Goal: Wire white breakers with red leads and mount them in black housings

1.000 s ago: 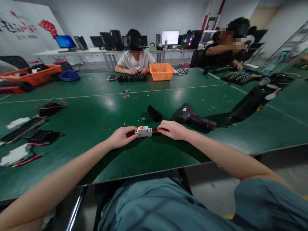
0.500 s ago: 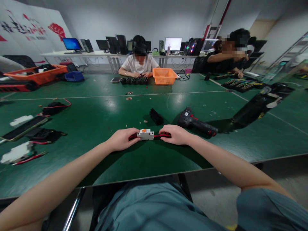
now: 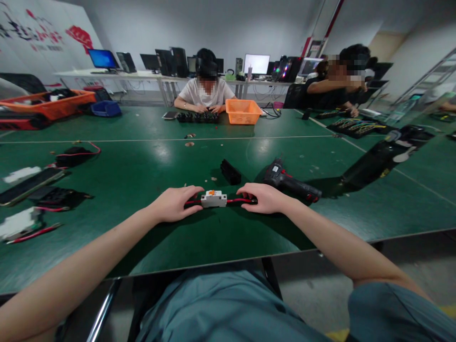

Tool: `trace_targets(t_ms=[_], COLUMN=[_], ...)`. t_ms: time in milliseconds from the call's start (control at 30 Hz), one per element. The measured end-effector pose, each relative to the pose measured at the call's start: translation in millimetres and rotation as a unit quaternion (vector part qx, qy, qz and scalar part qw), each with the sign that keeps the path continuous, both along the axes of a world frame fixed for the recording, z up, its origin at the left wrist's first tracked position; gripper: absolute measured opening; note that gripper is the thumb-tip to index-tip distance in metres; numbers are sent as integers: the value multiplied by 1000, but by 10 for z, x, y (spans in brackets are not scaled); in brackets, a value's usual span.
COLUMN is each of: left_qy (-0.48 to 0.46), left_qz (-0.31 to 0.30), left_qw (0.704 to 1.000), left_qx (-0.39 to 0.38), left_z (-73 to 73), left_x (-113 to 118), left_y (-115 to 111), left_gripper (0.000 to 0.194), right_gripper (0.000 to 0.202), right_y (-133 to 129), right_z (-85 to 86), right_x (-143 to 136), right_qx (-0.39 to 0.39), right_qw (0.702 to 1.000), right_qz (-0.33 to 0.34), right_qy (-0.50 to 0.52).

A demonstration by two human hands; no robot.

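A white circuit breaker (image 3: 213, 199) with an orange switch lies on the green table in front of me. Red wires come out of both its ends. To its left, my left hand (image 3: 174, 203) rests with thumb and fingers apart around the left wire (image 3: 193, 203), not gripping the breaker. On the other side, my right hand (image 3: 265, 198) is loosely curled, its thumb and fingers apart around the right wire (image 3: 238, 201), whose dark end shows inside the hand. A black block-shaped part (image 3: 230, 172) lies just behind the breaker, with a cordless screwdriver (image 3: 290, 182) near my right hand.
Left lie a white module (image 3: 22, 223) with red leads, a dark flat device (image 3: 32, 184) and a black wired part (image 3: 74, 156). A dark cylindrical object (image 3: 374, 161) slants at the right. Across the table, a person (image 3: 206, 92) works beside an orange basket (image 3: 243, 112).
My left hand has let go of the breaker's left end and drawn slightly left, fingers spreading. My right hand's fingers have loosened around the wire. The view has shifted slightly.
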State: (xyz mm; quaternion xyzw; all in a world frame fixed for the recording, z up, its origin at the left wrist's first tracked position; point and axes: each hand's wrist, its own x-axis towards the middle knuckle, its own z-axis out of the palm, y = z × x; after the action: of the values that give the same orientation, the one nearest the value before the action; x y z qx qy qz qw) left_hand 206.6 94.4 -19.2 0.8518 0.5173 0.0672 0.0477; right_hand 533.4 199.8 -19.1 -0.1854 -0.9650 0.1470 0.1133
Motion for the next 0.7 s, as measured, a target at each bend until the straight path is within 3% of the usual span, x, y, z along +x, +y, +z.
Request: trace_targets(t_ms=[167, 433, 567, 700], left_qy=[3, 11, 49, 46], left_qz=[-17, -30, -52, -67], left_qw=[999, 993, 971, 930], left_qx=[29, 116, 227, 358], left_z=[30, 9, 43, 13], left_x=[-39, -118, -38, 116], left_y=[-16, -3, -85, -220], left_gripper=[48, 45, 41, 40], right_gripper=[35, 26, 22, 23], right_y=[-13, 0, 31, 148], right_z=[44, 46, 79, 313], right_x=[23, 21, 4, 197], right_qx=[5, 31, 64, 146], right_qw=[1000, 993, 988, 976], right_qz=[-3, -62, -82, -130], right_qy=[19, 95, 117, 94])
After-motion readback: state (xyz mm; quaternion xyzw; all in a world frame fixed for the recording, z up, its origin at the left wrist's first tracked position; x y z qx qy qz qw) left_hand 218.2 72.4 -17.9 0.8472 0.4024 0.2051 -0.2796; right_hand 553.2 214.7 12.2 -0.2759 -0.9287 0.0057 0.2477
